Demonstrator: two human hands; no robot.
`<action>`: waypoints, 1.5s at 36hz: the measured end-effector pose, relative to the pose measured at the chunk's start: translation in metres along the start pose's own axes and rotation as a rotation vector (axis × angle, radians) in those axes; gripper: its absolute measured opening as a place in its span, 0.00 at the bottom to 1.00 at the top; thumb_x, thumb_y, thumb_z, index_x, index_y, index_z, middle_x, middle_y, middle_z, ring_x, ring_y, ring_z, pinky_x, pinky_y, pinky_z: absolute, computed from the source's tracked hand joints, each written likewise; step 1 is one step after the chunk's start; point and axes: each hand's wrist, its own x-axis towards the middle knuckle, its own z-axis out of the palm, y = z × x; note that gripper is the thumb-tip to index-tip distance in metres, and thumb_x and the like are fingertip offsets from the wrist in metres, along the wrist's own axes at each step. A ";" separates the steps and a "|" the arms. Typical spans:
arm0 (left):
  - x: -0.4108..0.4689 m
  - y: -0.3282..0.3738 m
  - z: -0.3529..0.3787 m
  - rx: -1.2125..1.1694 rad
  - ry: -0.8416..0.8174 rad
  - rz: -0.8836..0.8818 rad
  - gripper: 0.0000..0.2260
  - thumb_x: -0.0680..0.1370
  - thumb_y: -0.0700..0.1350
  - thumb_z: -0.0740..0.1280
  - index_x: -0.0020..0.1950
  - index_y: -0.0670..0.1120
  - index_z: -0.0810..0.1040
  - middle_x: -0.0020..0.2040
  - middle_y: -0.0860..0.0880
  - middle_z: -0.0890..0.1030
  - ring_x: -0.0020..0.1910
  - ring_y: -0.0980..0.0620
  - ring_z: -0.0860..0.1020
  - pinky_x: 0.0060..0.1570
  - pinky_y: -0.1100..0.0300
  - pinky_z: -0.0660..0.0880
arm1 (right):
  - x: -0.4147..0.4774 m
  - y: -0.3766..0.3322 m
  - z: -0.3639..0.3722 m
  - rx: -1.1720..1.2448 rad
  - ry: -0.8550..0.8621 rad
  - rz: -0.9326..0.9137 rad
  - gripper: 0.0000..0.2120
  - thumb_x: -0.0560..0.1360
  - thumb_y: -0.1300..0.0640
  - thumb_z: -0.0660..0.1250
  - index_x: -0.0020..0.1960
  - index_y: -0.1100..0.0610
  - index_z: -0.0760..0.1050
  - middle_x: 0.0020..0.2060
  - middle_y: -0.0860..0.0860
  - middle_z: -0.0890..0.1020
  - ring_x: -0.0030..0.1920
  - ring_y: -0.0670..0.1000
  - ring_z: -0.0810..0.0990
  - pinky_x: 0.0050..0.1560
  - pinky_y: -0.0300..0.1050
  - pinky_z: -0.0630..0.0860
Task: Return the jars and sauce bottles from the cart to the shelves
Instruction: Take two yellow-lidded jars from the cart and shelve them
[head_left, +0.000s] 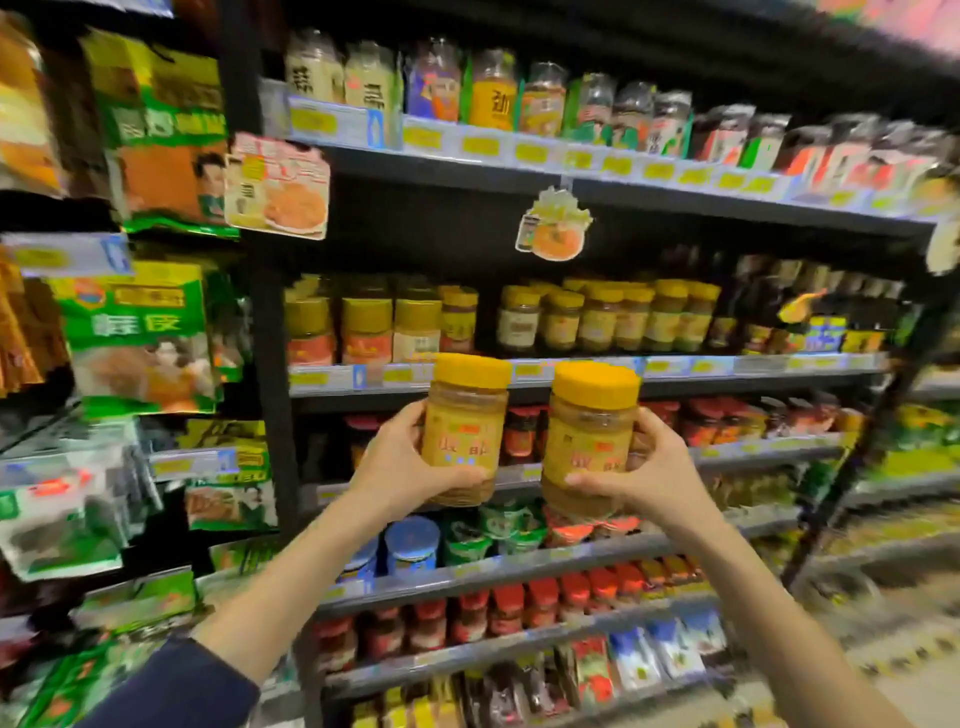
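The left hand (405, 462) has its fingers (460, 479) curled round a clear plastic jar of tan paste with a yellow screw lid (466, 426). The right hand (652, 470) clamps a matching second jar (589, 441) just right of it. Both are upright and not touching. Above and beyond the fingers, a black metal shelf (675, 366) carries similar yellow-lidded jars (597, 317), seemingly with a gap between two groups. It is probably best to lift each jar over the price rail in turn, base first and label outward, without knocking its neighbours.
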 end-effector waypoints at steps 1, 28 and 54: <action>0.003 0.004 0.013 -0.002 -0.001 0.005 0.31 0.60 0.47 0.81 0.59 0.52 0.71 0.54 0.52 0.81 0.52 0.52 0.80 0.56 0.49 0.77 | 0.003 0.007 -0.013 -0.011 0.004 -0.002 0.32 0.56 0.61 0.81 0.56 0.51 0.72 0.49 0.48 0.82 0.45 0.40 0.82 0.41 0.32 0.78; 0.105 -0.002 0.017 -0.001 0.175 -0.070 0.32 0.61 0.44 0.80 0.60 0.56 0.69 0.51 0.58 0.79 0.50 0.60 0.79 0.52 0.60 0.77 | 0.187 0.042 0.013 0.060 -0.113 -0.167 0.38 0.56 0.53 0.82 0.62 0.52 0.69 0.55 0.47 0.79 0.56 0.45 0.79 0.52 0.42 0.78; 0.106 -0.023 -0.039 -0.006 0.278 -0.064 0.33 0.55 0.49 0.79 0.56 0.61 0.71 0.48 0.64 0.82 0.50 0.61 0.81 0.43 0.68 0.78 | 0.303 0.057 0.107 -0.030 -0.273 -0.008 0.43 0.56 0.51 0.82 0.65 0.54 0.65 0.52 0.49 0.77 0.54 0.50 0.77 0.53 0.44 0.75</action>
